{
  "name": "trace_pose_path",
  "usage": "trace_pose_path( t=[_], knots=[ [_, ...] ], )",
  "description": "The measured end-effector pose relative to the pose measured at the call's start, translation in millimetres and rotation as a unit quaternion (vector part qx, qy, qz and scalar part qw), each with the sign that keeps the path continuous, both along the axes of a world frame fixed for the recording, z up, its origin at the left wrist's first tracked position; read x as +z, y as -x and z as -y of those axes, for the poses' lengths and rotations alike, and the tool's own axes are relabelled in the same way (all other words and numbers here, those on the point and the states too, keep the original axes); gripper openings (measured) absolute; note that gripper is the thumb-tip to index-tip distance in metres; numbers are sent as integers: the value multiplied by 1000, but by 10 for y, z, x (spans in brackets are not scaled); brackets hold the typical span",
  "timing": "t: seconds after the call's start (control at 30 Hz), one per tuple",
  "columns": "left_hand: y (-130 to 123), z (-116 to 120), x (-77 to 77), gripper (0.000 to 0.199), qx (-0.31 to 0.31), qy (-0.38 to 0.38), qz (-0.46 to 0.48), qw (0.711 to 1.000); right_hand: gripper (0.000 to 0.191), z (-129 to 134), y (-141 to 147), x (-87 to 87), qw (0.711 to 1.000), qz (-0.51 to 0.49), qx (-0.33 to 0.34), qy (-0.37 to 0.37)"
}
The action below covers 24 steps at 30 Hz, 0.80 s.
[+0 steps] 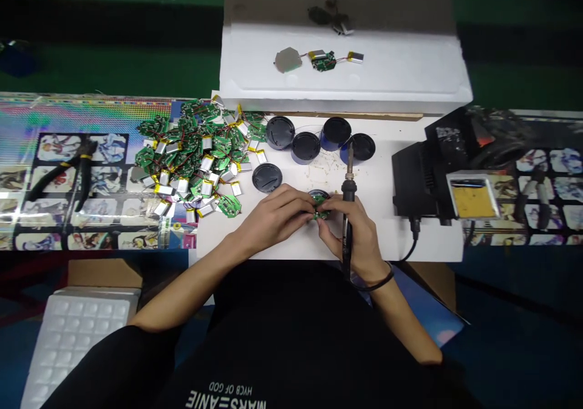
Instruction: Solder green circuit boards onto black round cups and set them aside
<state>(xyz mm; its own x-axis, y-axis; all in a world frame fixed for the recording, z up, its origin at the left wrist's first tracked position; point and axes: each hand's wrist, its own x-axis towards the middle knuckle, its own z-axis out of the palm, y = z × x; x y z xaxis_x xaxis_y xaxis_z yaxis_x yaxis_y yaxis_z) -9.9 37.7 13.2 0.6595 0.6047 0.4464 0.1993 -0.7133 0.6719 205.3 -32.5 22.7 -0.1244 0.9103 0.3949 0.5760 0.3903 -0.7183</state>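
Left hand (pixel 273 213): fingers pinching a green circuit board (pixel 320 206) above a black round casing (pixel 319 194)
Right hand (pixel 357 236): fingers wrapped around a soldering iron (pixel 348 195), tip at 12 o'clock
Nearby: pile of boards with batteries (pixel 194 160) at 10 o'clock

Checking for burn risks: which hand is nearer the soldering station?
Right. The right hand is just left of the soldering station; the left hand is farther left, beyond it.

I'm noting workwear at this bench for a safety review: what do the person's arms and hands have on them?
The left hand and right hand are bare, with no gloves. The person wears a black top whose sleeves leave the forearms bare, with white lettering on the front. A thin black band circles the right wrist.
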Motion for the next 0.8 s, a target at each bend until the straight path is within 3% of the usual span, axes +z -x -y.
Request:
trace_pose_path(
  t=[0.27,0.53,0.8],
  knots=[
    [-23,15,-25,5,4,25,4,1000,37,-7,25,21,1000,-4,-11,2],
    [-50,1,66,7,-3,0,-19,1000,41,12,-32,-15,1000,-20,1,-9],
    [-27,-135,192,12,-45,-142,-112,982,42,33,-168,-37,999,-40,22,4]
  ],
)
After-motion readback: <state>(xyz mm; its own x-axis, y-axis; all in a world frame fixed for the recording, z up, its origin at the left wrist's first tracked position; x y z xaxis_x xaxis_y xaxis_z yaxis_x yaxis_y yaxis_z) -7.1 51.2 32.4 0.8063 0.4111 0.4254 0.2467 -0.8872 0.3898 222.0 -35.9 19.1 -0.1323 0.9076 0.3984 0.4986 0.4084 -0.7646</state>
